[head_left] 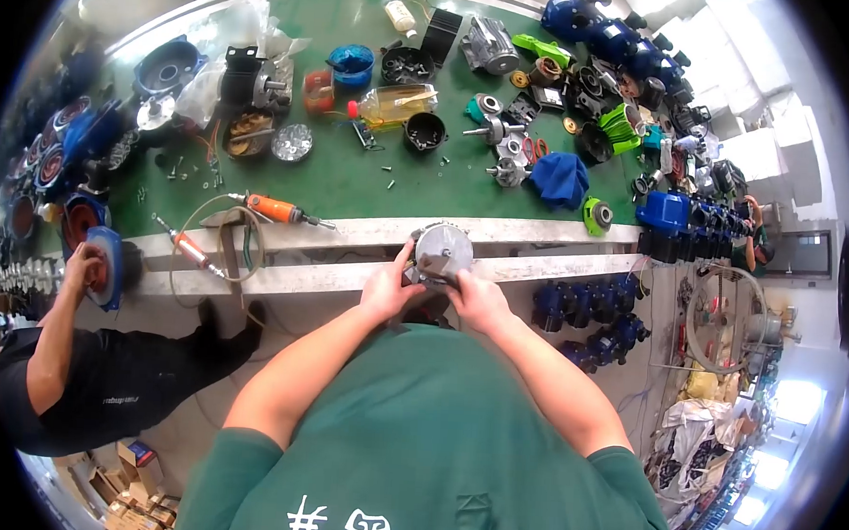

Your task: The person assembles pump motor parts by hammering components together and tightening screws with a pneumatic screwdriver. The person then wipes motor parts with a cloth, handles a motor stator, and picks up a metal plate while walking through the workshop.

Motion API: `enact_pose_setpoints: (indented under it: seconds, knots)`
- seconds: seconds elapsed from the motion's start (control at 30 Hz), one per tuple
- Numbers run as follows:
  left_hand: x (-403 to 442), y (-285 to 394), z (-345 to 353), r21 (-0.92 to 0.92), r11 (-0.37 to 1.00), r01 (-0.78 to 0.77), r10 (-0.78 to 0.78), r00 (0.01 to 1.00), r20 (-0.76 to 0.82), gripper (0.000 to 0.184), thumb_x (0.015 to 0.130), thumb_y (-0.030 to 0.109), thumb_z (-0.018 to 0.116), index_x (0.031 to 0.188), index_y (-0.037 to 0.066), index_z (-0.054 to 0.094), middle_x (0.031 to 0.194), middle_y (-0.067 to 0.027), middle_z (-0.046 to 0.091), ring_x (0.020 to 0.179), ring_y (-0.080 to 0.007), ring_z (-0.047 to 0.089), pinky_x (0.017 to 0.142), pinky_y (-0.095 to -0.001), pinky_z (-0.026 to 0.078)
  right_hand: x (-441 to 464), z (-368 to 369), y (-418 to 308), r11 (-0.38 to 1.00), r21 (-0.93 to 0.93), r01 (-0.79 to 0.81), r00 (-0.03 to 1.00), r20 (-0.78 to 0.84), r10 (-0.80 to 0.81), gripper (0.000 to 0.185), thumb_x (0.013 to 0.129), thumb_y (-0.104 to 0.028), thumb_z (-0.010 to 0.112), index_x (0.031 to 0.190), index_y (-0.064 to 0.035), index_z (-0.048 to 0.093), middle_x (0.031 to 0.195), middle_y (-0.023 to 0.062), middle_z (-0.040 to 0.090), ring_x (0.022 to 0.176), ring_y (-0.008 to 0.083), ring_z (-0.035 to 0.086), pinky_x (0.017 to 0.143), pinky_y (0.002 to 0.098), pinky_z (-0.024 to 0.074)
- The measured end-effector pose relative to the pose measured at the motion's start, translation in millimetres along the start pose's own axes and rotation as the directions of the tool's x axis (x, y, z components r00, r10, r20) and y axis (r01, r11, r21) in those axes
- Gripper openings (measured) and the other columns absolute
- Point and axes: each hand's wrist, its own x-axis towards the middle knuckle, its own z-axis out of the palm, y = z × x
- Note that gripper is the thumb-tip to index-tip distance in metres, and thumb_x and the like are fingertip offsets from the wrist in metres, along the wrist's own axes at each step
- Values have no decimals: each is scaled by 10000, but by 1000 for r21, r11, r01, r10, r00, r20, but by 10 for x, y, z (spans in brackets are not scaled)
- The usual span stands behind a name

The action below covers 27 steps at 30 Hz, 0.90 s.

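Observation:
A round grey metal part (443,251) is held between my two hands at the near edge of the green bench. My left hand (386,287) grips its left side, fingers pointing up along the rim. On the lower right side, my right hand (478,300) has its fingers closed on the same part. Beyond the hands lie an orange power tool (273,208) and a second orange tool (190,250) with a coiled hose. A blue cloth (561,181) and a green ring-shaped part (597,216) rest on the bench to the right.
At the left, a co-worker in black (125,389) handles a blue round housing (107,268). Bowls, bottles and a grey motor (489,46) stand at the back of the bench (352,181). Blue motors (668,214) line the right end. Another person (755,243) is at far right.

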Motion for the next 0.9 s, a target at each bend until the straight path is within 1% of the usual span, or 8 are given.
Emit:
enact_pose_setpoints:
  seconds: [0.2, 0.37, 0.47, 0.6, 0.67, 0.73, 0.8, 0.9]
  knots:
    - [0, -1, 0, -31, 1000, -4, 4, 1000, -12, 965, 790, 267, 809, 1578, 209, 256, 843, -124, 691, 815, -295, 677, 750, -426, 527, -347, -170, 114, 981, 179, 69, 982, -184, -35, 250, 924, -289, 629, 1013, -60, 582, 845, 194, 679, 804, 411, 665, 692, 511, 532]
    - [-4, 52, 41, -27, 1000, -11, 11, 1000, -4, 967, 783, 235, 805, 1571, 131, 255, 877, -155, 715, 831, -310, 695, 762, -415, 538, -375, -281, 798, 903, 24, -429, 902, -25, 430, 407, 943, -384, 602, 1038, 11, 584, 856, 281, 669, 880, 471, 652, 749, 526, 519]
    - [18, 86, 15, -26, 999, 45, -45, 999, 18, 1028, 763, 273, 827, 1580, 129, 219, 941, -148, 704, 865, -285, 704, 779, -416, 545, -226, -144, 1478, 864, 92, -495, 865, -43, 500, 418, 922, -376, 631, 1049, 22, 609, 771, 220, 677, 689, 344, 698, 647, 445, 538]
    - [6, 294, 30, 336, 928, -160, 279, 898, -341, 780, 770, 261, 793, 1438, 81, 433, 1082, -183, 568, 1052, -350, 573, 906, -455, 481, -7, -324, 1704, 450, 696, -560, 729, 155, 667, 346, 942, -276, 646, 1122, 17, 602, 712, 90, 672, 507, 140, 623, 467, 304, 513]
    - [80, 523, -63, 453, 828, -331, 475, 843, -252, 618, 777, 208, 765, 1332, 66, 532, 1087, -169, 575, 1033, -345, 572, 901, -450, 471, 111, -268, 2000, 426, 817, -388, 788, 56, 613, 336, 934, -256, 659, 1140, 2, 595, 775, 123, 687, 546, 209, 646, 506, 338, 535]
    - [212, 752, -60, 496, 744, -448, 566, 817, -109, 484, 793, 195, 740, 1233, 64, 584, 1084, -155, 584, 1048, -337, 574, 892, -446, 470, 193, -229, 2175, 917, 185, -354, 773, -494, 398, 306, 893, -215, 683, 1131, -36, 613, 908, 148, 688, 790, 304, 676, 705, 428, 557]
    - [247, 923, 25, 565, 677, -471, 558, 829, 23, 370, 808, 187, 716, 1144, 65, 618, 1080, -143, 593, 1060, -332, 577, 883, -451, 471, 126, -288, 2126, 874, -116, -472, 796, -483, 366, 269, 786, -143, 717, 1036, -78, 643, 1187, 155, 587, 1112, 355, 538, 913, 491, 473]
    - [439, 952, 157, 710, 557, -431, 511, 852, 116, 242, 794, 182, 680, 1010, 84, 633, 1055, -128, 605, 1053, -316, 593, 836, -460, 485, 95, -120, 2005, 988, -109, -112, 910, -410, 58, 317, 713, -141, 729, 1012, -76, 649, 1162, 146, 597, 1112, 362, 542, 903, 484, 476]
